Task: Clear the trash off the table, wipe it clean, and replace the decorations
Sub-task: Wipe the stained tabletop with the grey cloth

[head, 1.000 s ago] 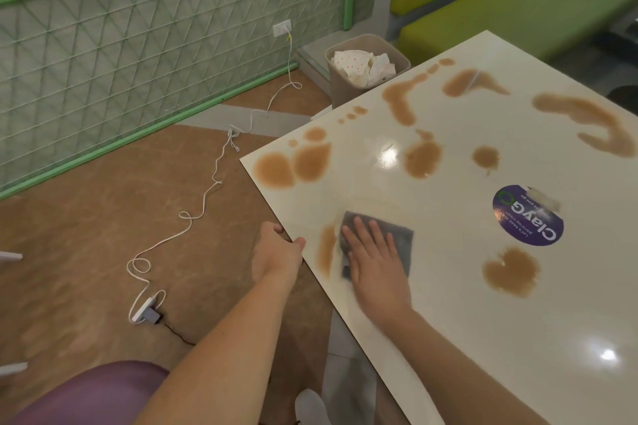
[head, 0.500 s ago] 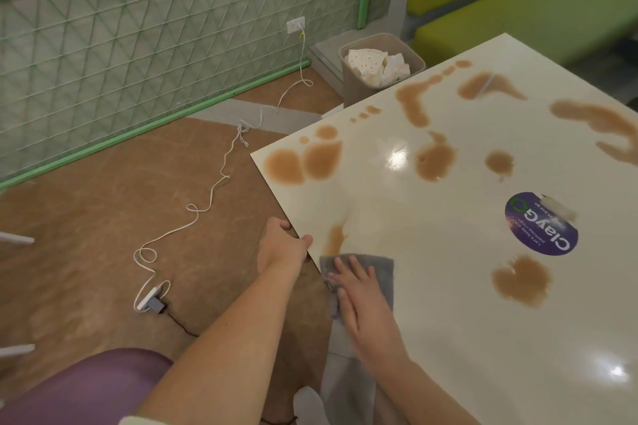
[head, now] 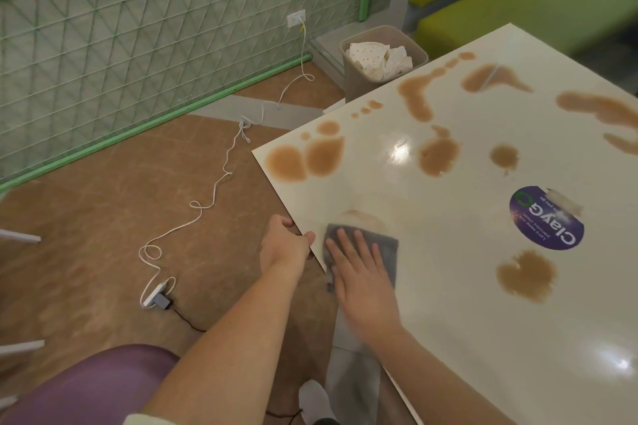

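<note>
A cream table [head: 459, 304] carries several brown spill patches [head: 305, 157] across its top. My right hand [head: 362, 272] lies flat with straight fingers on a grey cloth [head: 386, 245] near the table's left edge. A faint smeared ring [head: 362, 217] shows just beyond the cloth. My left hand [head: 284, 245] grips the table's left edge, thumb on top. A round purple sticker [head: 545, 217] with torn tape beside it is stuck to the tabletop.
A beige bin [head: 352, 79] holding crumpled dotted paper stands on the floor past the table's far corner. A white cable [head: 214, 190] runs from a wall socket to an adapter [head: 157, 298] on the brown floor. A green bench [head: 518, 3] sits behind the table.
My right hand slid the cloth toward the table's edge and then forward again over the small brown streak, which is now only a faint smear. My left hand kept hold of the edge.
</note>
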